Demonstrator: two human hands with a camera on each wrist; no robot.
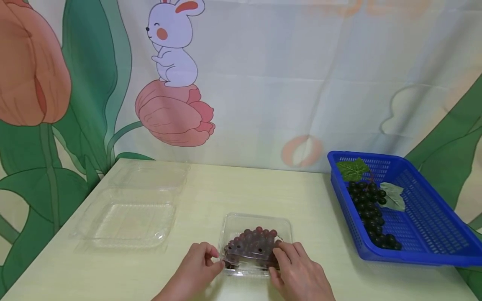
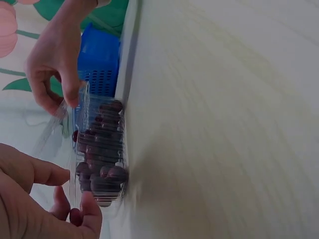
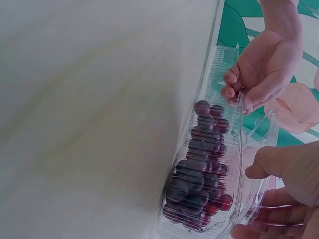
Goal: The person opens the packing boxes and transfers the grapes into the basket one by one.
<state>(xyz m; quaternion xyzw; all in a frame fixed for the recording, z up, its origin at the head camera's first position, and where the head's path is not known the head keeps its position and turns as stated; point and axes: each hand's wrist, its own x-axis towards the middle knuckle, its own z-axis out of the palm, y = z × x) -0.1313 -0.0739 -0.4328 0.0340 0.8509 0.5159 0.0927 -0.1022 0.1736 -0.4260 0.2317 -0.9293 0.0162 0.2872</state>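
Observation:
Dark red grapes (image 1: 251,241) fill a clear plastic clamshell box (image 1: 256,219) at the front middle of the table. Its lid is tilted partly down over the fruit, apart from the front rim in the right wrist view. My left hand (image 1: 199,265) pinches the box's front left corner between thumb and fingers. At the front right, my right hand (image 1: 299,267) grips the edge of the box, its fingers over the lid and its thumb at the front side. Through the ribbed wall, the grapes (image 3: 197,169) show as a full bunch.
A second clear clamshell box (image 1: 132,221) lies open on the left of the table (image 1: 241,184). To the right stands a blue plastic basket (image 1: 429,200) holding a bunch of black grapes (image 1: 370,213) with leaves. A printed cloth (image 1: 263,83) hangs behind the table.

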